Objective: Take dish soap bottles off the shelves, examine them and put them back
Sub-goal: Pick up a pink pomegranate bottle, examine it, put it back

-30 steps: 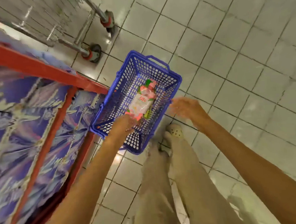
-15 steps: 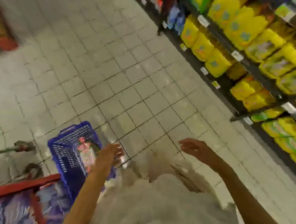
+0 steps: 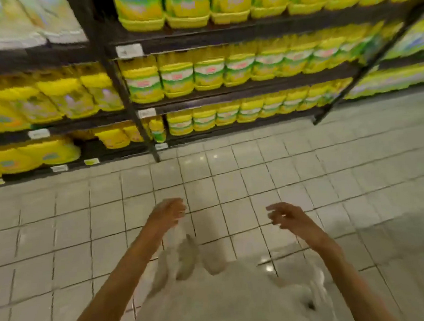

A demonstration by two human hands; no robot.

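1. The left hand (image 3: 168,212) is held out over the tiled floor (image 3: 307,168), near the middle of the view; its fingers are loosely curled and nothing is held in it.
2. The right hand (image 3: 289,216) is held out to the right of the left hand, well apart from it; its fingers are relaxed and slightly spread, and nothing is gripped.
3. Neither hand is touching the shelves (image 3: 226,90), which stand at the far side of the floor.
4. The dish soap bottles (image 3: 210,72) are seen in tight rows on the dark shelves, yellow with green and white labels; further rows are found on the shelf above and the shelf below.
5. To the far left, past a dark upright post (image 3: 123,91), yellow refill pouches (image 3: 53,101) are stacked on the shelves.
6. White price tags (image 3: 129,50) are fixed to the shelf edges.
7. Pale trousers (image 3: 228,302) and a blurred pale shoe (image 3: 187,259) are seen at the near edge, between the two forearms.
8. Much of the picture is smeared by motion, so label text cannot be read.
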